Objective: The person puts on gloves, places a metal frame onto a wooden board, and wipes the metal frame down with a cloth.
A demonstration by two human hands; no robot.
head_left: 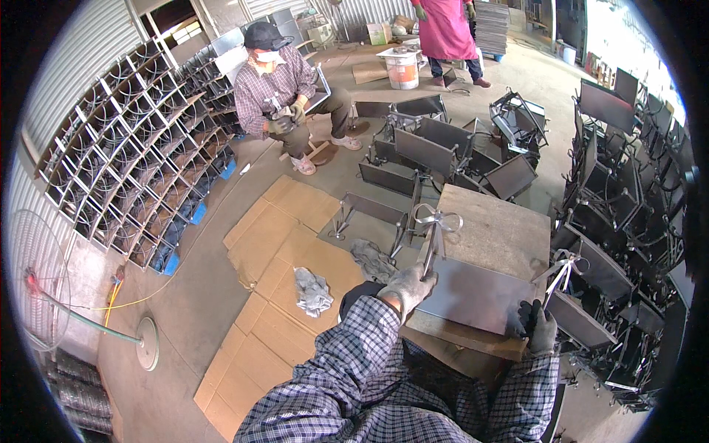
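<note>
A dark grey metal shelf (473, 292) lies on a wooden board-topped worktable (498, 218) in front of me, with shiny scroll-shaped metal ends rising at its left and right. My left hand (413, 286), in a grey work glove, is closed around the base of the left end piece (437, 225). At the right end piece (565, 272), my gloved right hand (543, 330) wraps the shelf's near corner. Its fingers are partly hidden, and dark patches show on the glove.
Flattened cardboard (269, 251) with a grey rag (312, 292) covers floor to my left. Similar metal shelves (436, 140) stand ahead, and stacked ones (605, 184) crowd the right. A seated person (273, 96) holds a tool; another wears a pink apron (448, 29). A fan (44, 280) stands left.
</note>
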